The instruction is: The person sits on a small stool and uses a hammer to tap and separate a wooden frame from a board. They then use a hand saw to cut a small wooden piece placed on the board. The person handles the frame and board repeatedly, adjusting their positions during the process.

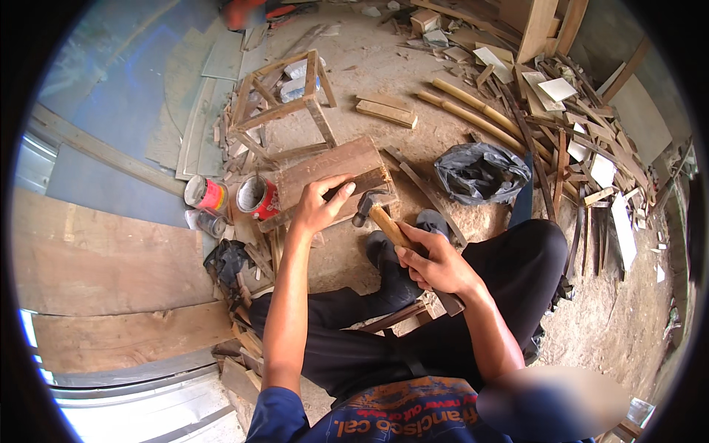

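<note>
- Left forearm's stretched forward, left hand (316,212) half-curled over the wooden bench (323,164) (can't tell from here if it's pinching anything)
- Right hand (437,262)'s wrapped snug round the hammer (389,227), head near the left thumb

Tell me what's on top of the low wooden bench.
On the low wooden bench, the left hand has its fingers at what looks like a dark wooden strip. The wood beneath that hand is covered; anything small pinched there cannot be made out.
</note>
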`<state>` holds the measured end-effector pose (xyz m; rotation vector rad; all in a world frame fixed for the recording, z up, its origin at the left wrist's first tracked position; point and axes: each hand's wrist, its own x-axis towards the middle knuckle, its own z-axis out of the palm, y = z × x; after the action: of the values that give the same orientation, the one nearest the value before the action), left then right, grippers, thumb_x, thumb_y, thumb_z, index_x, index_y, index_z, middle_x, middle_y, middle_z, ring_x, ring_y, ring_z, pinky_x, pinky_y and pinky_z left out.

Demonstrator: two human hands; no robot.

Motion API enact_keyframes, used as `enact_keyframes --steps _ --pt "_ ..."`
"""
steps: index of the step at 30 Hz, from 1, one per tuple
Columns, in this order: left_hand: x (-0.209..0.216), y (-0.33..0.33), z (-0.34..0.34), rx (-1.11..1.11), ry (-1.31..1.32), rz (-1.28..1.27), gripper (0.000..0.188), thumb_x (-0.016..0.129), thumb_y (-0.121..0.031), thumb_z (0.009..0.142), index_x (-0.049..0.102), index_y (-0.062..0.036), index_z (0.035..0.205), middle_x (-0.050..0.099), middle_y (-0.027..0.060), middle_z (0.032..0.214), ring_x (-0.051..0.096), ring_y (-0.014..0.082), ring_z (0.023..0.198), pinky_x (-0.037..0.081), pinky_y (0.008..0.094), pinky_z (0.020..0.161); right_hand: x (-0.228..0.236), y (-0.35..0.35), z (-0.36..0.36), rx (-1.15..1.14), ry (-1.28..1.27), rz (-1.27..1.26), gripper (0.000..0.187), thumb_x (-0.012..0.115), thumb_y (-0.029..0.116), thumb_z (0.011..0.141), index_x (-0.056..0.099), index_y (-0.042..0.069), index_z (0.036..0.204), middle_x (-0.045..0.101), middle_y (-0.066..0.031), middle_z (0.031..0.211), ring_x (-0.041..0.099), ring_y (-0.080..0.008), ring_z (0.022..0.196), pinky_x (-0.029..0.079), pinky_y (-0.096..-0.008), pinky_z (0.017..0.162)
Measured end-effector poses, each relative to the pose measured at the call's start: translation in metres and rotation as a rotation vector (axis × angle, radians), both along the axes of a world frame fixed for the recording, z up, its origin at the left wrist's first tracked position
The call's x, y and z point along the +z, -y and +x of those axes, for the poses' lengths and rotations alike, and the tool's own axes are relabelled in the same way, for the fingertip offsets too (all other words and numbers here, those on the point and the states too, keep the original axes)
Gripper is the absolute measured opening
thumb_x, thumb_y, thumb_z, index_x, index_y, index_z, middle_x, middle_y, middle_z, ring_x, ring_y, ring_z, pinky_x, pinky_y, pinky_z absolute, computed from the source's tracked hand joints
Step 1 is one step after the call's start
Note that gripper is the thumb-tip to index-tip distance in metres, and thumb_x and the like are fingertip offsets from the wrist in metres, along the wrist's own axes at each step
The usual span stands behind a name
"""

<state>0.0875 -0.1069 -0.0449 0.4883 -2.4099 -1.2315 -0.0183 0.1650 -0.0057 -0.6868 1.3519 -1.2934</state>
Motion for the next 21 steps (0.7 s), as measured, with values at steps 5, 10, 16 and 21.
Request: enact_keyframes --steps 5,10,16,21 --pt "-0.003 0.012 0.007 0.045 0.154 0.01 0.049 0.068 -0.046 0.092 0.072 0.0018 0.103 0.074 0.018 0.098 0.07 0.0253 0.095 0.051 0.0385 0.083 0.005 -0.004 0.001 -0.041 -0.045 -0.013 0.053 0.056 0.015 0.103 0.038 0.006 0.152 0.048 0.0025 0.079 0.04 -0.0041 0.056 0.036 -0.0213 0.046" --pt "-0.034 0.032 0.025 0.129 0.021 -0.245 0.066 0.067 -0.064 0.085 0.07 0.0011 0.094 0.07 0.0187 0.081 0.07 0.0283 0.08 0.051 0.0403 0.071 0.006 -0.008 0.001 -0.059 0.062 -0.026 0.055 0.056 0.014 0.103 0.035 0.005 0.154 0.046 0.0027 0.077 0.037 -0.0034 0.055 0.032 -0.021 0.044" --pt "-0.035 0.034 0.03 0.254 0.168 -0.377 0.082 0.058 -0.082 0.078 0.07 -0.0012 0.087 0.065 0.0165 0.068 0.069 0.0361 0.07 0.05 0.0419 0.061 0.002 -0.005 0.004 -0.086 0.104 -0.019 0.053 0.054 0.016 0.104 0.035 0.005 0.153 0.047 0.0018 0.079 0.04 -0.0027 0.057 0.034 -0.021 0.046" --pt "-0.016 0.032 0.032 0.272 0.107 -0.434 0.082 0.057 -0.084 0.076 0.067 -0.0023 0.083 0.062 0.016 0.062 0.065 0.0353 0.061 0.047 0.0416 0.055 -0.005 -0.002 0.008 -0.084 0.143 -0.052 0.058 0.054 0.017 0.104 0.031 0.006 0.156 0.047 0.0018 0.081 0.038 -0.0033 0.054 0.031 -0.0203 0.044"
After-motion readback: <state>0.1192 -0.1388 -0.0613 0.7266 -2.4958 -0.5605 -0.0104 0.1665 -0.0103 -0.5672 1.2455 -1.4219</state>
